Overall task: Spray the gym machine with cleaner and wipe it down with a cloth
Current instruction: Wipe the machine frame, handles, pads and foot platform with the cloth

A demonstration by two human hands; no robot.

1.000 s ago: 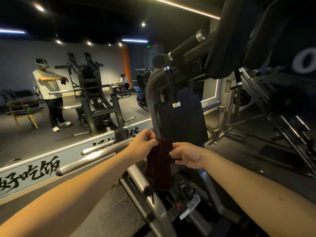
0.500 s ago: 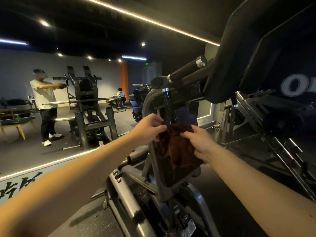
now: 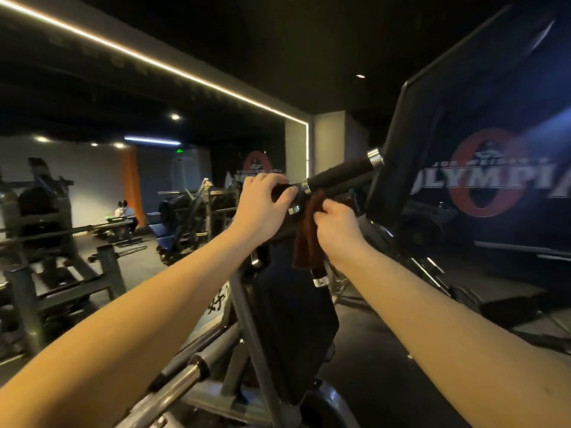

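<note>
**Wipe-down under way at the handle junction**

The step in hand looks like the wiping, not the spraying: no cleaner bottle shows anywhere in view. The left hand (image 3: 262,208) clenches around a short grip (image 3: 279,190) at the top edge of the gym machine (image 3: 247,319), apparently to steady it. The right hand (image 3: 338,233) pinches the cloth (image 3: 306,242) just beside it, fingers curled into the fabric.

The cloth sits where the machine's handles meet, bunched at the junction, its loose end hanging down over a lower handle that ends in a chrome ring (image 3: 319,281). Whether the fabric wraps fully around the bar or only drapes against it is hard to tell in the dim light.

The cloth is a dark reddish-brown, soft and napped like a small towel, falling in limp folds. The long grip (image 3: 338,177) angling up to the right is a matte black cylinder, likely foam or rubber, finished with a polished chrome cap (image 3: 374,157). Below, the back pad (image 3: 293,319) is a dark, smooth, slab-like cushion, and the frame is grey painted steel tube.

The next move probably calls for closing the cloth around 1 grip and drawing it along the length, with enough squeeze to follow the round surface, while the left hand keeps the handle from swinging.
</note>
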